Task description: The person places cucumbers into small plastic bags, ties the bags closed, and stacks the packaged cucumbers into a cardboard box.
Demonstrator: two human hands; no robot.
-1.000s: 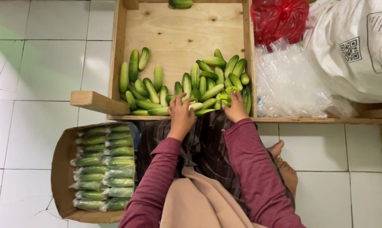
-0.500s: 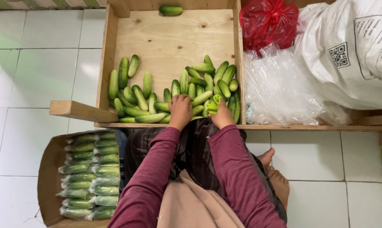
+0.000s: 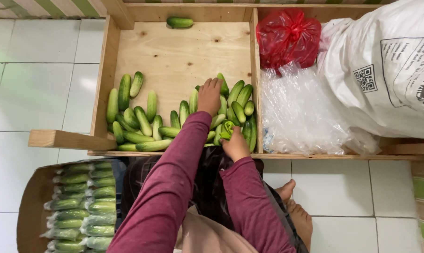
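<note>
We reach left hand [image 3: 209, 96] over cucumbers [image 3: 141, 122] in crate [image 3: 104, 84], fingers resting flat on pile. Right hand [image 3: 234, 144] pinches 1 (green piece). Box [image 3: 31, 206] holds bagged ones; most remain loose.

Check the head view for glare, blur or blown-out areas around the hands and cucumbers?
Head view: lighting even and soft, only faint shadows under the cucumbers in the wooden crate. The left hand and right hand are sharp, no motion blur. Mild glare on the clear plastic bags and a bright patch on the white floor tiles. The white sack is bright but not clipped.
</note>
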